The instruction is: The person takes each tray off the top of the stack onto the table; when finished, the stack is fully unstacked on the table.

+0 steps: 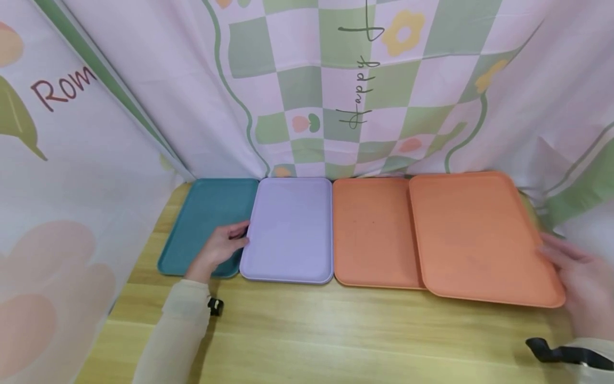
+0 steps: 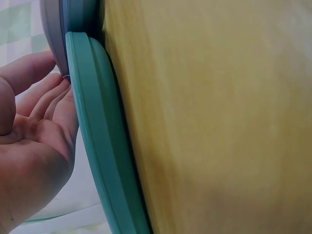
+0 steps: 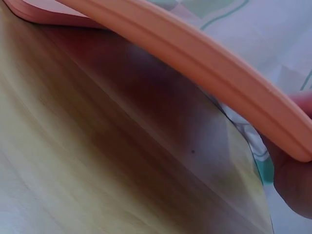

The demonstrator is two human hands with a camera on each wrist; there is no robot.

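Right of the lilac tray point(image 1: 290, 229), the right hand point(image 1: 587, 282) clamps its fingers on the upper orange tray point(image 1: 479, 240), apparently supporting its overlap on the lower tray point(image 1: 374, 234). At the lilac tray's left edge, the left hand point(image 1: 220, 248) pinches, presumably to steady it.

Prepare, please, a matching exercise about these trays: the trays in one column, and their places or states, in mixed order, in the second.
Trays:
1. teal tray
2. purple tray
3. lower orange tray
4. raised orange tray

Places or states:
A. held by the right hand
B. farthest left in the head view
C. between the purple tray and another orange one
D. edge touched by the left hand

Pairs: 1-B, 2-D, 3-C, 4-A
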